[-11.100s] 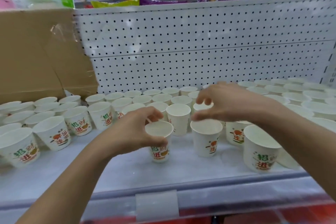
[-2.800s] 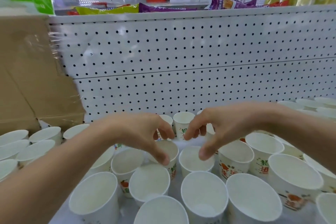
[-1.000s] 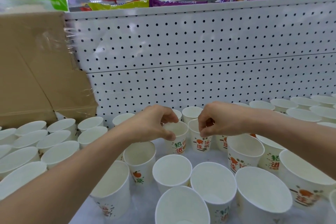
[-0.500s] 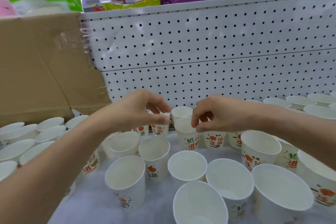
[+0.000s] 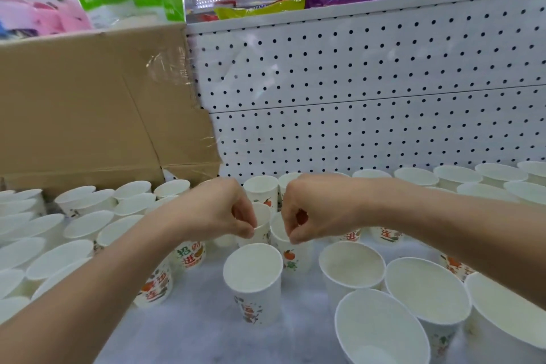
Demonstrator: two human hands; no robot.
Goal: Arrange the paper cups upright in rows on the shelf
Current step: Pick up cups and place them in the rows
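Two paper cups in the middle of the shelf (image 5: 192,331) are being handled at once. The first cup (image 5: 263,220) is standing upright just in front of a back-row cup (image 5: 261,190), and the left hand (image 5: 215,213) is pinching its near rim between thumb and fingertips. Pressed against its right side, the second cup (image 5: 295,257), with an orange printed on its wall, is being pinched at the rim in the same way by the right hand (image 5: 322,210), whose other fingers are curling into the palm. Both bases are hiding behind the front cup (image 5: 254,284), so whether the pair is resting on the shelf or being lifted slightly is probably not something this view can settle.

The step in hand appears to be the seating of these two cups side by side into a middle row. Around them, tidy rows are already filling the left (image 5: 88,224) and the back right (image 5: 455,176), while the nearer cups are standing loose and uneven. The next move is calling for a light release so the thin rims are not crushed or tipped, then a reach to the front cup.

A cardboard box (image 5: 82,115) is leaning against the pegboard (image 5: 369,74) behind.
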